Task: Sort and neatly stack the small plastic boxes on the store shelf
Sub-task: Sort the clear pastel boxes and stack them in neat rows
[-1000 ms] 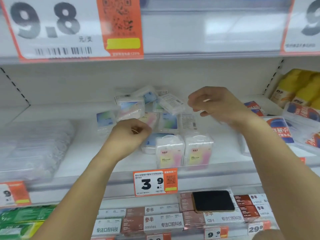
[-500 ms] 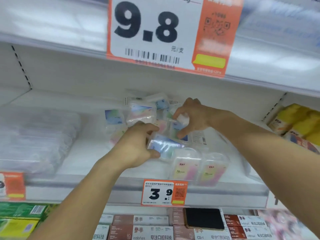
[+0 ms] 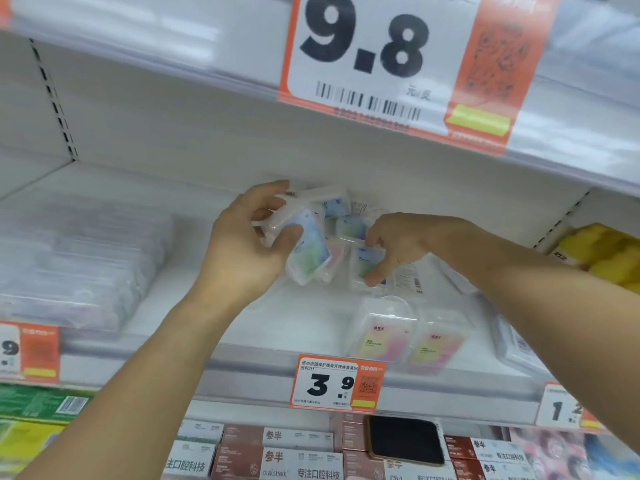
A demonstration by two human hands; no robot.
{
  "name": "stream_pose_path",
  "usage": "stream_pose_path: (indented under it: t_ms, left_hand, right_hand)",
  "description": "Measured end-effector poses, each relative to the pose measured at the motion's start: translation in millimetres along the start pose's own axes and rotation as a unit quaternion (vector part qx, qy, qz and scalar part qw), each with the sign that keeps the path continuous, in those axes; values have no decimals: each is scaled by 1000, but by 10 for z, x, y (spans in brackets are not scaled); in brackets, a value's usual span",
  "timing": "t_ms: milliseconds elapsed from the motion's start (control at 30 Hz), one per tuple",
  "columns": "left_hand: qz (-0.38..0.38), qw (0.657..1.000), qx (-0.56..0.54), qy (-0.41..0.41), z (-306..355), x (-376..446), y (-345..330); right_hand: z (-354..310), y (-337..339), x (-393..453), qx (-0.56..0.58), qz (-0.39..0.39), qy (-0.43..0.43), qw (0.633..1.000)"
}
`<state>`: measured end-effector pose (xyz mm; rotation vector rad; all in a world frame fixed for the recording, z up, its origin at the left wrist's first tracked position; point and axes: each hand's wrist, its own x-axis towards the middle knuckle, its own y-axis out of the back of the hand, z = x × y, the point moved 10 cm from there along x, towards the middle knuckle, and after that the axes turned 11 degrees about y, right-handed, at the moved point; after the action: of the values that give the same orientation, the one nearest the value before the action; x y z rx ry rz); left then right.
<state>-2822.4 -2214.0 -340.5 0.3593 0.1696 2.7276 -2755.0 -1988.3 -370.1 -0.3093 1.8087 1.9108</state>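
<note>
on the white store shelf, two boxes are stood upright just above the 3.9 price tag. behind them, a small stack is gripped by the left hand and one box pinched by the right hand; most of the pile is judged unsorted.

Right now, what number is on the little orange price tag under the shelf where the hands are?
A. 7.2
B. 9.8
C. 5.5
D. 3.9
D: the small orange price tag on the shelf edge below the left hand and right hand reads 3.9, while the 9.8 is on the big sign hanging above.
</note>
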Motion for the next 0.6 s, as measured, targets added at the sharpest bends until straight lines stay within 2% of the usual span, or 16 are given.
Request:
stream_pose_path:
  t_ms: [100,267,367,500,600]
  left_hand:
    - [-23,1000,10,3,3,-42,-62]
    - [-84,995,49,-6,26,-147,-121]
    - [-125,990,68,4,8,-188,-102]
    - [-176,981,78,36,-62,-258,-97]
    - [-205,972,109,37,-83,-318,-109]
  right_hand:
    - [-56,9,-80,68,17,9,997]
    - [-53,187,-136,130,120,13,984]
    - [-155,333,-235,186,170,52,966]
    - [-408,447,-370,252,177,94,947]
    - [-675,437,-410,272,148,129,942]
